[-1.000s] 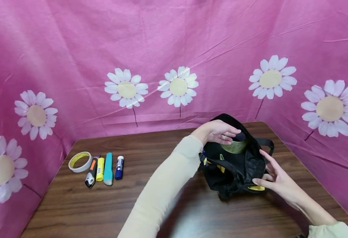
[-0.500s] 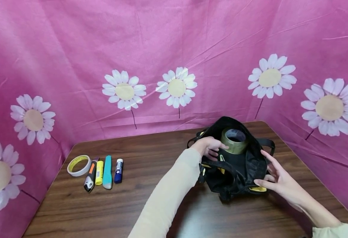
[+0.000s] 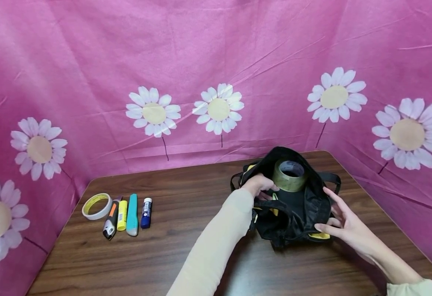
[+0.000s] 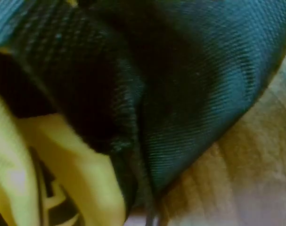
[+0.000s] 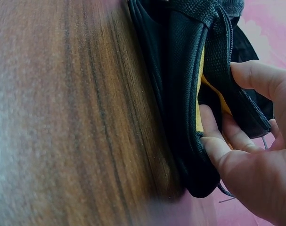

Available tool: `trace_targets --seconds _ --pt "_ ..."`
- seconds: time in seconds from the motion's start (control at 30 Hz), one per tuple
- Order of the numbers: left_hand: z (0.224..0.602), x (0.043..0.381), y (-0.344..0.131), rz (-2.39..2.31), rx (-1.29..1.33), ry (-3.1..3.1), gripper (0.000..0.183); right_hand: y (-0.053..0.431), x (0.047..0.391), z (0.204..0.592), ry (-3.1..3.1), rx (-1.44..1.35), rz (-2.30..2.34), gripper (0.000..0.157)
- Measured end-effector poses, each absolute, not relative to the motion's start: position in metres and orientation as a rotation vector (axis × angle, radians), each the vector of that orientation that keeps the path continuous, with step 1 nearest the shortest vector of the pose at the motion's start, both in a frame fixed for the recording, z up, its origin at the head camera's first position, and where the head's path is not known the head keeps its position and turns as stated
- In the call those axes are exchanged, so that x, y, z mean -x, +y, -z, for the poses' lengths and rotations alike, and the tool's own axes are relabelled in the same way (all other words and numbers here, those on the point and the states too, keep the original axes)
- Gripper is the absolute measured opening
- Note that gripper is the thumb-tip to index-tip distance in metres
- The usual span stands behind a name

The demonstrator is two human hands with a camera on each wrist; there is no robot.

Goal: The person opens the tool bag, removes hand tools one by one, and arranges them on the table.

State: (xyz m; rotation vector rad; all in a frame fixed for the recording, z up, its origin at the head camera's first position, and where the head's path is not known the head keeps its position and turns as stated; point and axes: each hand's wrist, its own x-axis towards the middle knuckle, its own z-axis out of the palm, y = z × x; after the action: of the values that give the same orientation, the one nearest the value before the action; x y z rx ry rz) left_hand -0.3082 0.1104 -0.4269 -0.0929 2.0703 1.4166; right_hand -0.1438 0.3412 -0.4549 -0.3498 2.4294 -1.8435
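A small black backpack (image 3: 312,201) with yellow lining lies on its side at the right of the table, its mouth held wide. Inside it a roll of clear packing tape (image 3: 290,176) stands near the back. My left hand (image 3: 262,183) reaches in at the left rim, thumb tip close beside the tape; the other fingers are mostly hidden by the fabric. The left wrist view shows only dark cloth and yellow lining (image 4: 86,165). With thumb outside and fingers inside a yellow-lined opening, my right hand (image 3: 349,224) grips the backpack's right edge, as the right wrist view confirms.
At the left of the table lie a white tape roll (image 3: 97,206), an orange and black box cutter (image 3: 111,221), a yellow stick (image 3: 122,215), a teal cutter (image 3: 132,215) and a blue glue stick (image 3: 146,213). A pink flowered cloth (image 3: 186,53) hangs around the table.
My left hand has drawn back from over the tape roll, leaving it in the backpack, and moved down to the left rim. The right hand keeps its grip on the edge.
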Motion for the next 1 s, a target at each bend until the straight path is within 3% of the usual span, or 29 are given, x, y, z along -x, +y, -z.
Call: trace_targets --seconds 0.17,0.3,0.5,0.67,0.83,1.0 --pt "0.437 0.305 0.119 -1.435 0.138 2.192 0.035 0.339 0.143 0.456 2.427 0.323 1.835 0.099" --pt "0.443 0.308 0.120 -1.346 0.087 2.304 0.026 0.336 0.144 0.456 2.436 0.304 1.814 0.098" --pt "0.444 0.305 0.119 -1.303 0.012 2.352 0.037 0.336 0.141 0.457 2.439 0.331 1.818 0.098" --pt "0.443 0.304 0.122 -1.619 -0.003 2.154 0.022 0.338 0.141 0.454 2.447 0.315 1.806 0.098" --pt "0.447 0.311 0.122 -1.963 0.078 1.862 0.023 0.337 0.144 0.451 2.471 0.308 1.780 0.098" --pt "0.448 0.313 0.118 -2.020 0.038 1.629 0.025 0.337 0.144 0.452 2.466 0.327 1.797 0.099"
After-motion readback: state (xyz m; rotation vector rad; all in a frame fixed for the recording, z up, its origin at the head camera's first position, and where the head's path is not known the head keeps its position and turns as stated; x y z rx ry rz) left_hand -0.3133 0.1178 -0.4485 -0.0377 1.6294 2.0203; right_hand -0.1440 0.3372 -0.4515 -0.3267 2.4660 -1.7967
